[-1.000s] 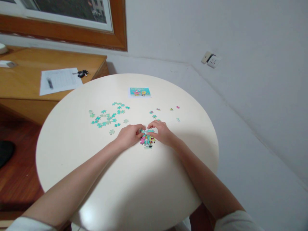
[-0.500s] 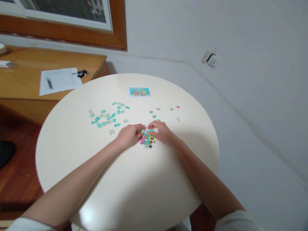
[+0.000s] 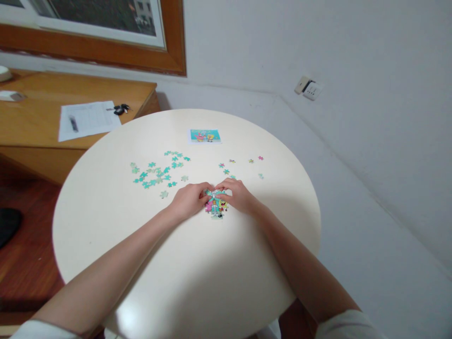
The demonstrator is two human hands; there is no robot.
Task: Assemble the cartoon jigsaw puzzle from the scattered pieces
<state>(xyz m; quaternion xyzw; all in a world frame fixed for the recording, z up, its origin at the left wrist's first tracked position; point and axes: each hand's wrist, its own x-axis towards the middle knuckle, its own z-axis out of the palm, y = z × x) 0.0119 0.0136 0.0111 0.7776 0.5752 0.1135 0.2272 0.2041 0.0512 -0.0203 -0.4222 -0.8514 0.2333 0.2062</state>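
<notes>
A partly joined cartoon jigsaw puzzle [image 3: 215, 209], with pink, yellow and teal figures, lies flat on the round cream table [image 3: 176, 273]. At its upper left edge, my left hand [image 3: 189, 200] is closed, thumb and fingertips gripping the joined pieces. My right hand [image 3: 238, 195] pinches the upper right part of the same puzzle, its fingertips close to those of the left. Both hands cover some of the top pieces. Loose teal puzzle pieces [image 3: 156, 175] are scattered beyond my left hand. A few more, such as a pink piece [image 3: 260, 158], lie beyond my right hand.
A small picture card [image 3: 205, 136] with the cartoon figures lies near the table's far edge. On the wooden desk [image 3: 42, 89] at the left are a sheet of paper [image 3: 86, 125] and black keys [image 3: 121, 109]. A wall with a socket [image 3: 312, 90] stands behind on the right.
My right fingers have drawn in slightly towards the left fingertips at the puzzle's top. The left hand and the loose pieces look the same.
</notes>
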